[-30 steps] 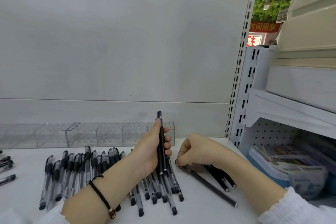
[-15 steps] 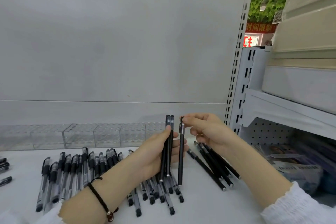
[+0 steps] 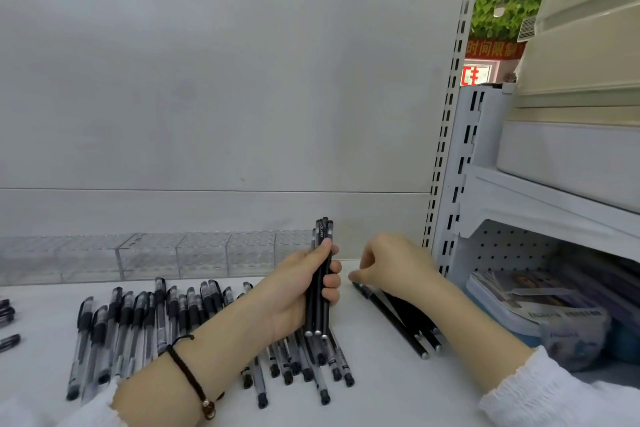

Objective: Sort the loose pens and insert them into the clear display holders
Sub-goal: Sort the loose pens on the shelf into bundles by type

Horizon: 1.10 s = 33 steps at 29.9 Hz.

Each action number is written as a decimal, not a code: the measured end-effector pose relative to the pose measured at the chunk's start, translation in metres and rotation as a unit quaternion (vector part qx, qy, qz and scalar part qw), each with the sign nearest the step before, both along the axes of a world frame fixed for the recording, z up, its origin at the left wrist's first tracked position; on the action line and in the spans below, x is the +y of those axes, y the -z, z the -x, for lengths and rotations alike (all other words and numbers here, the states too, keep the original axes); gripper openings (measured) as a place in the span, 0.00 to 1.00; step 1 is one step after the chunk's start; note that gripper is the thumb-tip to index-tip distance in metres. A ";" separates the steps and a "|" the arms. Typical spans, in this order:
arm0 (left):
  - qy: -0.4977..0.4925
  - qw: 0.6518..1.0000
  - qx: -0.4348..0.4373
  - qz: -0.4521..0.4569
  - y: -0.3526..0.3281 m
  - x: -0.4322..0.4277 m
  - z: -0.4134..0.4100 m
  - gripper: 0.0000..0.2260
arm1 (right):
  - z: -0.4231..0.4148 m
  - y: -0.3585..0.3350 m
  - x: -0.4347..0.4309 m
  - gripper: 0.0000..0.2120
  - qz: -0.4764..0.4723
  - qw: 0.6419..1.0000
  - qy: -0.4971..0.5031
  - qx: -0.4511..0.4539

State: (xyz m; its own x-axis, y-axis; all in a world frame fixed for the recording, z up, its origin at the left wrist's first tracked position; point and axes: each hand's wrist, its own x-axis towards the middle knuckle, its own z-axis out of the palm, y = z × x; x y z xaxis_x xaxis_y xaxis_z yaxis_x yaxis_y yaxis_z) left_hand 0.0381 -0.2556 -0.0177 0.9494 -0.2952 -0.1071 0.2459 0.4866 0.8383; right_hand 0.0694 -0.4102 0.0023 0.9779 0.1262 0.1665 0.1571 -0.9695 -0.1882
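My left hand (image 3: 291,295) grips a bundle of three slim black pens (image 3: 323,236) upright above the white shelf. My right hand (image 3: 391,263) is down at the shelf to the right, its curled fingertips pinching the far end of a slim black pen (image 3: 388,315) that lies with a few others (image 3: 415,319). Several clear-barrelled pens with black caps (image 3: 138,322) lie in a loose row at the left and under my left wrist. A row of clear display holders (image 3: 201,253) stands along the back panel, with no pens showing in it.
A few more pens (image 3: 7,312) lie at the left edge. A slotted white upright (image 3: 450,149) bounds the shelf on the right. Beyond it are booklets (image 3: 519,298) on a lower shelf and stacked pale boxes (image 3: 571,80) above.
My right hand handed its black pen to the left-hand bundle, then dropped back to the pens lying at the right. The bundle grew from two pens to three.
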 end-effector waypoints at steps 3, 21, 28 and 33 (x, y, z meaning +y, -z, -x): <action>-0.005 1.000 -0.002 0.006 0.002 0.001 -0.001 0.06 | 0.001 0.002 0.004 0.12 0.034 0.999 0.004 0.017; -0.017 0.999 0.032 0.027 -0.001 -0.001 0.003 0.07 | 0.005 -0.025 -0.007 0.13 -0.582 0.790 -0.085 0.173; 0.062 0.998 0.026 -0.004 0.001 -0.005 0.007 0.16 | 0.005 -0.019 -0.005 0.08 -0.544 0.820 -0.106 0.143; 0.067 0.997 0.020 0.026 0.000 -0.003 0.006 0.09 | 0.003 -0.019 -0.007 0.06 -0.506 0.847 -0.118 0.112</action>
State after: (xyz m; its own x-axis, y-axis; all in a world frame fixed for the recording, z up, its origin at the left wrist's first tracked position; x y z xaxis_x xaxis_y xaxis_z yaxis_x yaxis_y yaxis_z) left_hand 0.0321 -0.2590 -0.0181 0.8966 -0.4246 -0.1258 0.3444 0.4898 0.8009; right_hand 0.0660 -0.4171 0.0218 0.9669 0.2259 0.1186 0.1734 -0.2408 -0.9550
